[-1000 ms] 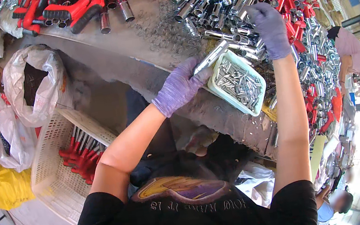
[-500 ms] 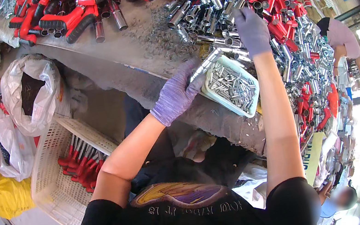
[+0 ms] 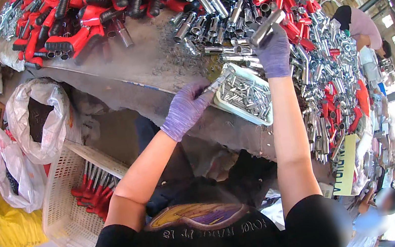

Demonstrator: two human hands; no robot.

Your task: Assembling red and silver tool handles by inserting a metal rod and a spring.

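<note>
My left hand [image 3: 186, 109], in a purple knit glove, is closed around a slim shiny metal rod-like part [image 3: 218, 82]. Its far end reaches over a pale plastic tray [image 3: 240, 115] full of small silver pins [image 3: 248, 96]. My right hand [image 3: 274, 54], gloved alike, grips a short chrome tube [image 3: 267, 28] just above the heap. Loose chrome tubes [image 3: 212, 1] lie in a pile beyond the tray, mixed on the right with red sleeves [image 3: 296, 10]. Thin wire springs or clips [image 3: 180, 57] are scattered left of that pile.
Red-and-black handles [image 3: 74, 41] are heaped at the table's far left. Below the table edge stand a cream plastic crate [image 3: 60, 215] holding red-handled tools [image 3: 93, 195] and open white sacks [image 3: 15, 120]. Another person [image 3: 362, 24] bends at the far right.
My right hand has come up from the pile with a chrome tube now visible in it. My left hand still holds its metal part, tilted over the tray. The whole view has shifted slightly.
</note>
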